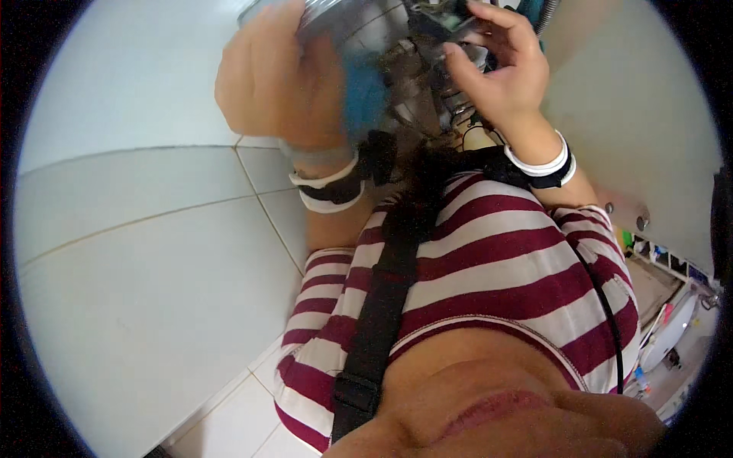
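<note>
My left hand [267, 84] is raised at the top, left of the middle. Its fingers are curled and smeared by motion, and what they close on is hidden. A clear, shiny plastic-looking thing [336, 17] shows beside its fingertips. Right of the wrist is a blurred blue patch [363, 93]. My right hand [505, 72] is raised across from it, thumb and forefinger curved round a dark, glossy thing [447, 23] whose kind I cannot make out. Both wrists carry black-and-white bands.
A pale smooth panel [137, 91] rises close on the left above white tiles [229, 397]. Another pale panel [634, 114] with knobs stands on the right. Dark clutter [416, 91] lies between my hands. Shelves [672, 305] with small items are at the lower right.
</note>
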{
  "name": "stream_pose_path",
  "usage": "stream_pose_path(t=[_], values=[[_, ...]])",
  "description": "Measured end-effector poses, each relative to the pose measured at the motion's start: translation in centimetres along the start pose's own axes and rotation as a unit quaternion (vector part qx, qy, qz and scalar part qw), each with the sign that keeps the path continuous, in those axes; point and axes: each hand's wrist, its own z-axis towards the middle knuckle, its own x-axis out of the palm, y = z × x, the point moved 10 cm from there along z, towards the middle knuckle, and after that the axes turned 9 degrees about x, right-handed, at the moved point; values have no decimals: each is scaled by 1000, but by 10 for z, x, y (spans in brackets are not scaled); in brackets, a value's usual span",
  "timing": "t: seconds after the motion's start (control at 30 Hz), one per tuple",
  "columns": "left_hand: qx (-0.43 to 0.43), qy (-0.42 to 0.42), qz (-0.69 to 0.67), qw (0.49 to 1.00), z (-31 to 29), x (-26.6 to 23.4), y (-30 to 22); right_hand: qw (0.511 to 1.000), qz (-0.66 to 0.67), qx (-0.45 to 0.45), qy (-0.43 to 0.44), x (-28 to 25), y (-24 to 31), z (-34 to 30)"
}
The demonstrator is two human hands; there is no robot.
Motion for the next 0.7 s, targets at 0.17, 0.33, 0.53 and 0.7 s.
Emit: stream_pose_path(t=[0.17,0.33,0.53,0.7], values=[[-17,12,-30,999,-6,9,-5,1000,26,3,1,-7,-24,-1],[39,-24,15,999,-9,10,-5,995,-84,-45,-31,2,-18,-3],[27,15,24,999,-17,9,-3,997,-38,73,-3,14,-29,-3],[31,42,28,998,-31,9,0,993,23,112,-32,19,-42,-6]])
